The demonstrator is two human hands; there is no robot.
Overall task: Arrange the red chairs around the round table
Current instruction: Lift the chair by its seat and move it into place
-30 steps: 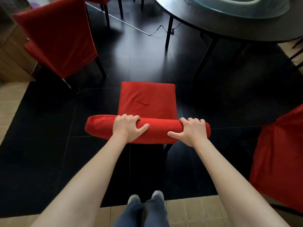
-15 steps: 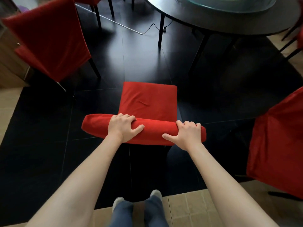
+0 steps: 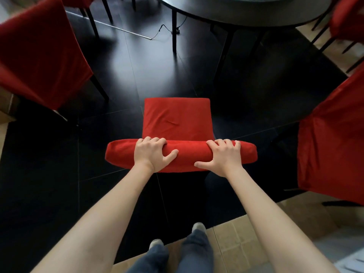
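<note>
head view: only camera, looks down over both arms
left grip (image 3: pixel 151 154): hand wrapped over top edge of the centre chair's backrest (image 3: pixel 187 156), fingers curled over the far side, thumb on the near face
right grip (image 3: pixel 224 156): hand clamped on the same backrest, just right of the left grip, fingers over the top, thumb spread along the near face
centre red chair: seat (image 3: pixel 177 119) extends straight ahead of both grips, facing the desk; stands on the black floor (image 3: pixel 49 174)
round desk (image 3: pixel 246 14): dark top, well ahead of the grips and slightly right, apart from the held chair's seat; black legs (image 3: pixel 174 30) visible under it
glass turntable: sliver at the top edge on the desk, too cropped to detail
left red chair (image 3: pixel 39 52): ahead and left of the left grip, well apart, its back towards the camera, tilted in the wide lens
right red chair (image 3: pixel 331 138): just right of the right grip, near the held backrest's end, not touching
far right red chair (image 3: pixel 346 16): upper right corner, beside the desk, blurred
cable (image 3: pixel 167 30): thin, on the floor ahead of the grips near a desk leg
feet (image 3: pixel 199 227): below the grips, light shoes, blue trousers, at the edge between black floor and tan tiles (image 3: pixel 236 243)
</note>
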